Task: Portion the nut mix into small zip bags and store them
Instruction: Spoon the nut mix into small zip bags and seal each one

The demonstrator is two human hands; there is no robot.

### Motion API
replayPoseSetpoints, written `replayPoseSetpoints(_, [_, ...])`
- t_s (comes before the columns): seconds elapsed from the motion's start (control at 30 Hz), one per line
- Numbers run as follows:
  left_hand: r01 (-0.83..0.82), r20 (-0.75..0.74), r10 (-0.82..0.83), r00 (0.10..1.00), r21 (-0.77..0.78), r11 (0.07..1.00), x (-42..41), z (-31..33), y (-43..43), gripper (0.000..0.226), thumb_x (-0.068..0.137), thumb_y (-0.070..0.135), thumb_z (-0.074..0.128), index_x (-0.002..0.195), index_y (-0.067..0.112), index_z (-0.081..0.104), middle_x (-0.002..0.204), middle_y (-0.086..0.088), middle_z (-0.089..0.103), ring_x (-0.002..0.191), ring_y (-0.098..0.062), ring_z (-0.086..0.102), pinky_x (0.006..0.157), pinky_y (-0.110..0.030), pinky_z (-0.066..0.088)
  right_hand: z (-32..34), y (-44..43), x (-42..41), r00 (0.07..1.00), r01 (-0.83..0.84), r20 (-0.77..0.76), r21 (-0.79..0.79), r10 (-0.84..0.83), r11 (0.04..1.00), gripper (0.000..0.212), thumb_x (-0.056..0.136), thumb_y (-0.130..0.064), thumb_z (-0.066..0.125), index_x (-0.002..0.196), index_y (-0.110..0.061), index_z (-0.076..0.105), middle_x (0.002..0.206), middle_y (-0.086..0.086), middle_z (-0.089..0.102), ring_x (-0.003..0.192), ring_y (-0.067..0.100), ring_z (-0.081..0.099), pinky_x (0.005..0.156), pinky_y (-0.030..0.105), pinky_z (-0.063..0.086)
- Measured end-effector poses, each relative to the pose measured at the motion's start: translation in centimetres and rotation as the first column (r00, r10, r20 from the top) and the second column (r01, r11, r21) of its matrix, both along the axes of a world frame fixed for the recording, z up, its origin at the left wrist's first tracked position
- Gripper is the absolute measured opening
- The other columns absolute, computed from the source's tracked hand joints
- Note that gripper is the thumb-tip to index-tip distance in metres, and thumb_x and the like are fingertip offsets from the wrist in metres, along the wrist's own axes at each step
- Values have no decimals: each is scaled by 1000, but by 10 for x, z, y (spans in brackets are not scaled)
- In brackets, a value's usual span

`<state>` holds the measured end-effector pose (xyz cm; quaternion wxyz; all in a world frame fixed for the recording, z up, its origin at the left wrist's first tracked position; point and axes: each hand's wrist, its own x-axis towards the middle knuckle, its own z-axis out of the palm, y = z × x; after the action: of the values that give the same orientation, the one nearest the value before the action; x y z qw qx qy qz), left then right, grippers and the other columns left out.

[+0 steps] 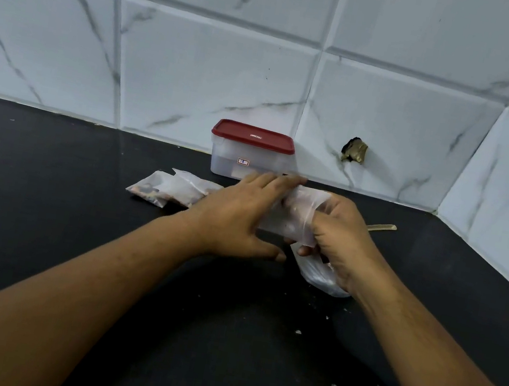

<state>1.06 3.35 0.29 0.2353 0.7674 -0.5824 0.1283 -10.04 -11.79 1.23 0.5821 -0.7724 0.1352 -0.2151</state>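
Clear plastic zip bag [292,222] low over the black worktop [44,191], before the red-lidded container [251,152], beside filled bags [173,189] at left. Left hand [235,220] spread flat along it, fingers straight; right hand [340,237] curled, pinching its right end. Probably sealing. Risk of a gap in the strip from uneven pressing or a trapped nut, then spillage once stored. Second loose bag [319,278] under the right wrist

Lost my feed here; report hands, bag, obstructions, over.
Left hand pressing, right hand gripping small clear plastic zip bag. Filled clear bags left, red-lidded clear box behind. Nothing blocking.
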Motion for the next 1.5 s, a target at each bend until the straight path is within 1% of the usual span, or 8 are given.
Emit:
replayPoseSetpoints(0.27, [-8,69,19,997,-151,989,9,2,3,68,79,58,70,135,24,52,131,6,59,121,-17,53,97,-42,51,-2,-1,3,996,87,-22,-120,-90,989,16,88,5,63,86,-10,65,71,13,63,55,20,56,40,26,40])
replayPoseSetpoints(0.4, [60,73,-51,996,-119,991,4,3,0,81,76,61,78,143,26,49,133,8,58,120,-8,51,95,-28,47,-4,-1,4,992,108,-49,-187,-119,976,39,80,11,53,101,-20,64,90,17,72,72,36,73,46,36,56])
replayPoseSetpoints(0.53, [110,106,-95,990,-142,984,-1,4,-3,66,75,57,84,126,21,64,111,9,62,97,1,48,79,-15,38,-3,0,3,994,77,-51,-278,-95,957,37,84,2,62,111,-24,62,93,6,72,80,27,74,57,37,57])
replayPoseSetpoints(0.83, [79,120,-74,990,-36,996,-7,4,-5,81,72,77,70,135,28,54,122,11,64,112,-8,57,100,-44,45,-3,1,0,997,33,-58,-284,-52,958,36,79,-7,68,107,-29,62,93,0,74,86,23,75,72,49,63])
replayPoseSetpoints(1.1, [124,105,-116,988,-65,990,-7,4,-9,68,75,68,74,126,24,61,109,10,66,98,-8,61,84,-40,53,-7,-1,3,998,-7,-56,-320,-11,948,34,80,-14,77,106,-30,61,91,2,76,83,22,75,71,46,63])
replayPoseSetpoints(1.2, [91,-3,-92,996,-115,989,-2,4,-6,50,78,54,79,114,23,67,99,10,69,89,-7,63,76,-39,54,-3,-1,1,997,-58,-66,-231,44,971,36,85,-19,82,113,-26,60,93,10,72,75,25,74,52,32,54])
replayPoseSetpoints(1.4, [-70,-306,41,951,-82,994,16,-1,8,51,71,60,85,105,27,65,91,8,69,84,-8,65,76,-39,56,12,3,-10,983,64,185,-305,-7,950,14,98,-36,69,102,-23,71,92,3,73,63,16,67,54,29,51])
replayPoseSetpoints(1.5, [-33,-391,4,921,-70,997,14,1,9,52,73,57,85,112,29,68,97,7,73,91,-8,68,86,-43,57,17,12,-14,976,-53,175,-386,130,921,33,106,-38,54,95,-16,76,82,1,76,58,20,64,52,25,48])
